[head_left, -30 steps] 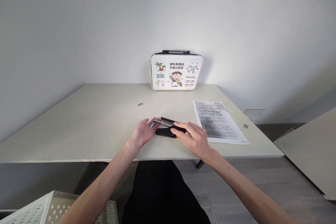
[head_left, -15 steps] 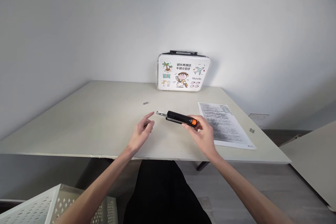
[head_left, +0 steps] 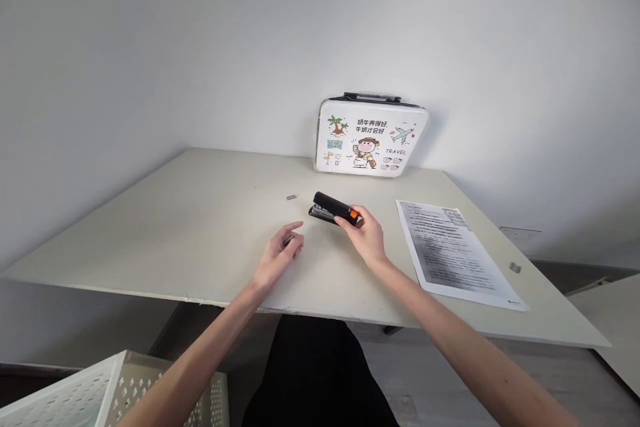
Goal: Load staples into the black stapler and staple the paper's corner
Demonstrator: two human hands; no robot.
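Note:
My right hand is closed round the rear end of a black stapler with an orange button, held above the table. The stapler's front points left, and a gap shows between its upper arm and base. To the left of it, my left hand has its index finger stretched out and the other fingers curled round a small grey strip of staples, mostly hidden. Another short strip of staples lies on the table beyond the hands.
A white case with cartoon prints leans against the wall at the table's back. To the right lie a printed sheet and a small grey piece. A white perforated basket stands below at lower left.
The metal staple rail that stuck out of the stapler's front is now slid in. My right hand has tilted the stapler, front upward. The view has shifted slightly.

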